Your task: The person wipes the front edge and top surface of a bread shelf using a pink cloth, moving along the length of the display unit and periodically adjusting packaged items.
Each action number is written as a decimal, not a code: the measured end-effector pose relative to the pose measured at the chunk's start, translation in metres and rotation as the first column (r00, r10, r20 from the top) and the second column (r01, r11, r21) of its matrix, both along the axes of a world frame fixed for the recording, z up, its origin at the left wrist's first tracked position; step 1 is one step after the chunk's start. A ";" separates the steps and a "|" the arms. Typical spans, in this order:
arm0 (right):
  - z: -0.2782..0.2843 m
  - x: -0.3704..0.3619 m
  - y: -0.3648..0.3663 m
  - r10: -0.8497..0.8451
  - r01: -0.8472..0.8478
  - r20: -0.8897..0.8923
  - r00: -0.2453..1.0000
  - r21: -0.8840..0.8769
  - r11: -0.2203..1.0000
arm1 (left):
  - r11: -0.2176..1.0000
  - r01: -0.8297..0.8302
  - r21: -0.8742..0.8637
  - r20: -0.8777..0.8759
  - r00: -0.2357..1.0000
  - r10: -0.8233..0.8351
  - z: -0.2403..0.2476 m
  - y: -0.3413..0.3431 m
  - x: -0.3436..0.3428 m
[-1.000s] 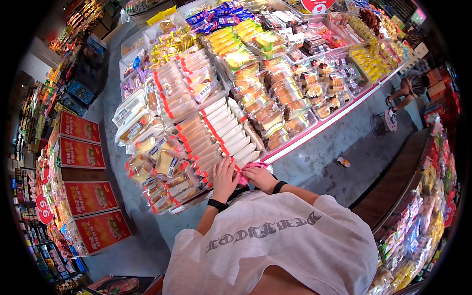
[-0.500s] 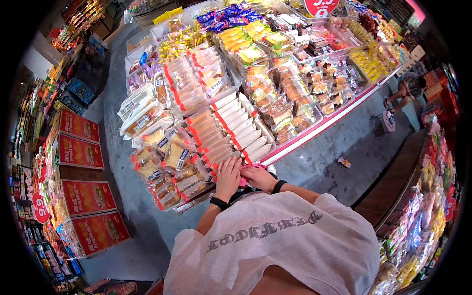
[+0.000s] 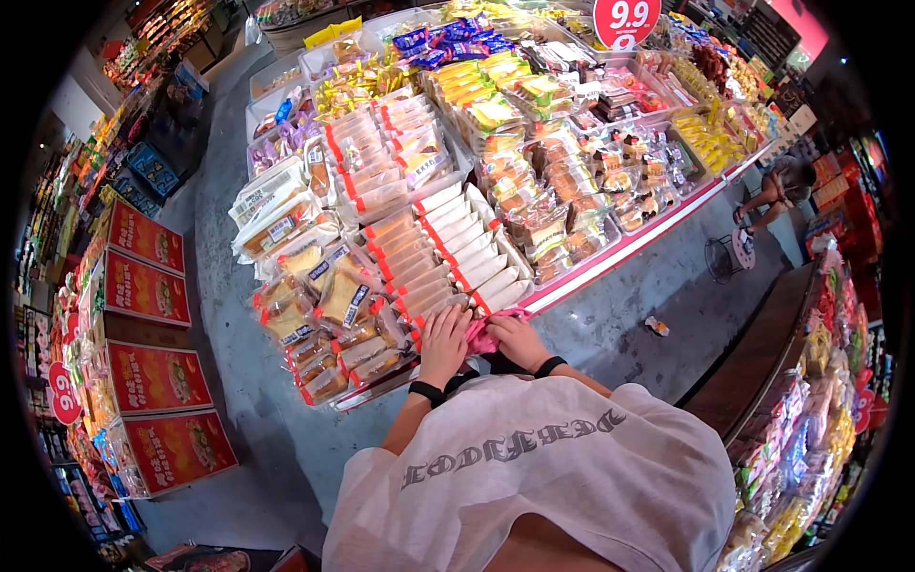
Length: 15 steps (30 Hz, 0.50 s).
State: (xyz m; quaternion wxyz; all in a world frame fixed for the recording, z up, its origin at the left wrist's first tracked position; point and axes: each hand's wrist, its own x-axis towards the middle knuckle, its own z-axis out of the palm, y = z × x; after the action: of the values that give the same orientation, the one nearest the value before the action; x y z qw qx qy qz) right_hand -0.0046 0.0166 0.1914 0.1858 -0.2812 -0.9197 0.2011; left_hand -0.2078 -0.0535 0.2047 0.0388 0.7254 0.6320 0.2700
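Note:
My left hand (image 3: pixel 442 345) lies with its fingers stretched out over the near ends of the wrapped pastries (image 3: pixel 416 286) at the display's front edge. Just beside it, my right hand (image 3: pixel 516 341) is closed on a bunched pink cloth (image 3: pixel 485 331) at the same edge. Part of that cloth sits between the two hands. Beyond the fingers run rows of white-wrapped pastries with red ends (image 3: pixel 477 250). Bagged bread slices (image 3: pixel 345 297) lie to the left of my left hand.
The display table's pink-and-white edge (image 3: pixel 610 260) runs off to the right. Red cartons (image 3: pixel 172 451) are stacked on the left. A brown counter (image 3: pixel 762 334) with bagged snacks stands at right. Farther back, a person (image 3: pixel 783 186) sits near a small round stool (image 3: pixel 742 247).
My right hand has shifted slightly right with the pink cloth, and more of the cloth shows. The left hand stays on the pastries' ends.

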 end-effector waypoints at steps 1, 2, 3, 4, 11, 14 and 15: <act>-0.001 0.005 0.003 -0.078 0.078 -0.028 0.997 0.022 0.997 | 1.000 0.007 0.003 0.006 1.000 -0.007 0.001 0.001 0.000; -0.001 0.008 0.006 -0.151 0.153 -0.058 0.987 0.039 0.987 | 1.000 0.012 0.003 0.010 1.000 -0.012 0.002 0.000 0.000; -0.003 0.012 0.009 -0.149 0.151 -0.053 0.987 0.037 0.988 | 1.000 0.010 0.000 0.014 1.000 -0.010 0.002 -0.001 -0.001; -0.007 0.017 0.013 -0.214 0.216 -0.046 0.976 0.059 0.975 | 1.000 0.008 -0.006 0.012 1.000 -0.008 0.002 -0.002 -0.001; 0.013 0.028 0.028 -0.783 0.550 -0.414 0.464 -0.559 0.621 | 1.000 0.013 0.009 0.036 0.999 -0.014 0.000 -0.001 0.000; 0.052 0.010 0.037 -0.633 0.624 -0.483 0.606 -0.205 0.754 | 1.000 0.014 0.015 0.046 0.999 -0.015 -0.002 -0.001 -0.002; 0.066 0.000 0.036 -0.601 0.575 -0.449 0.661 -0.211 0.791 | 1.000 0.013 0.006 0.048 0.999 -0.013 -0.002 -0.001 -0.002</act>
State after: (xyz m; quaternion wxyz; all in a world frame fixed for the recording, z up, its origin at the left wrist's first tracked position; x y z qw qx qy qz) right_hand -0.0047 0.0526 0.2573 0.4621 -0.5061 -0.6946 0.2185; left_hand -0.2094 -0.0542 0.2028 0.0537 0.7228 0.6254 0.2889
